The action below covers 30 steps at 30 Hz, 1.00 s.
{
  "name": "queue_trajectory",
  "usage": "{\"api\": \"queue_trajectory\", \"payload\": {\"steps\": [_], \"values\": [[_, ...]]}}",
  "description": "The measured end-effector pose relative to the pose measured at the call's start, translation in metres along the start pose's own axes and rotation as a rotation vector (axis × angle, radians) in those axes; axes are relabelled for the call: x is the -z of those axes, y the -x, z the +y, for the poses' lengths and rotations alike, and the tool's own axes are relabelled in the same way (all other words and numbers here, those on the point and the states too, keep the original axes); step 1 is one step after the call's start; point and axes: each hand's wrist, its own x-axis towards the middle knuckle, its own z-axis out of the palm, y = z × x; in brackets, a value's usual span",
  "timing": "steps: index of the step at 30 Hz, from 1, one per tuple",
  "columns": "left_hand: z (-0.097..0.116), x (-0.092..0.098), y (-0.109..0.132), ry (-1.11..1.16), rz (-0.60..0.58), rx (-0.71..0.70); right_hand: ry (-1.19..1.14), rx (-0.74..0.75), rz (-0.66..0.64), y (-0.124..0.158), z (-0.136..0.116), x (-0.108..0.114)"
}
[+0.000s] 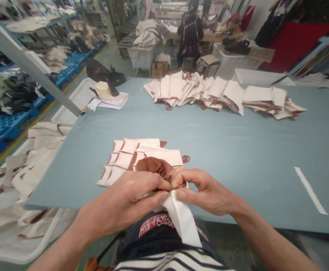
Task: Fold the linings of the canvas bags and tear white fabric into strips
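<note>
Close to my body, at the table's near edge, I hold a sewn fabric piece (184,222) with a white strip hanging down toward my lap and a gathered brown part (150,165) bunched above my fingers. My left hand (136,194) pinches it from the left with thumb and forefinger. From the right, my right hand (202,190) pinches the same spot, fingertips nearly touching the left ones. The exact seam between them is partly hidden. Just beyond lie overlapping cream pieces with brown edging (121,160), laid in rows.
A long heap of cream-and-brown pieces (192,88) lies along the blue-green table's (226,143) far side. A yellowish roll (104,90) sits on papers at far left. A white strip (310,190) lies right. A filled white bin (40,254) stands left. Someone sits beyond (191,32).
</note>
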Motion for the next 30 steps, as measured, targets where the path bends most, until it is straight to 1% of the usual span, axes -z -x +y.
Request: {"api": "queue_trajectory", "payload": {"steps": [2,6,12,15,18,21,25,28,30], "values": [[0.0,0.002,0.0,-0.057,-0.037,-0.049,-0.039,-0.032,-0.004,0.001,0.001,-0.002],[-0.001,0.001,0.001,-0.166,-0.087,-0.083,-0.08,-0.086,-0.003,0.003,0.006,-0.005],[-0.003,0.0,0.004,-0.317,-0.06,-0.208,-0.081,-0.082,-0.021,0.004,0.009,-0.009],[-0.001,0.001,0.003,-0.372,-0.057,-0.233,-0.029,-0.083,-0.021,0.004,0.006,-0.011],[0.002,-0.003,0.002,-0.377,-0.008,-0.216,0.014,-0.081,-0.017,0.003,0.002,-0.014],[0.002,-0.01,0.002,-0.368,0.095,-0.186,0.048,-0.09,-0.002,0.003,-0.001,-0.015],[-0.005,-0.02,0.005,-0.332,0.211,-0.132,0.085,-0.121,0.027,0.002,-0.001,-0.016],[-0.009,-0.027,0.006,-0.243,0.255,-0.086,0.084,-0.131,0.04,0.003,0.002,-0.017],[-0.009,-0.031,0.006,-0.108,0.263,-0.006,0.087,-0.131,0.053,0.003,0.004,-0.019]]}}
